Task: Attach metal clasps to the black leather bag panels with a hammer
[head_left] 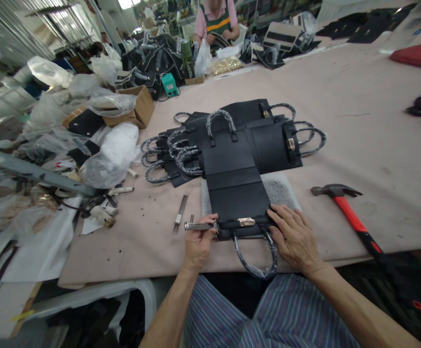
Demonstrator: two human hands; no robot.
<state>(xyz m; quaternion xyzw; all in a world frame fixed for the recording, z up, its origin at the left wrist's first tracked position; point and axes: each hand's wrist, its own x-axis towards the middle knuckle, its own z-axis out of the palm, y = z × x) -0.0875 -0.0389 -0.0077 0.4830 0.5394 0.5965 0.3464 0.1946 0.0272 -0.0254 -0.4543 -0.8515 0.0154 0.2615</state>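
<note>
A flat black leather bag piece (232, 179) with a gold clasp (246, 222) and a wrapped handle (257, 258) lies at the near table edge on a grey pad (281, 189). My left hand (197, 244) is closed round a metal punch tool (199, 225), its tip against the bag's left edge. My right hand (293, 237) lies flat, fingers spread, pressing on the bag's right corner beside the clasp.
Several more black bag pieces (268, 140) are stacked behind. A red-handled hammer (348, 212) lies to the right. Another metal tool (180, 212) lies left of the pad. Plastic bags and a cardboard box (137, 108) crowd the left. A person (215, 21) works at the far end.
</note>
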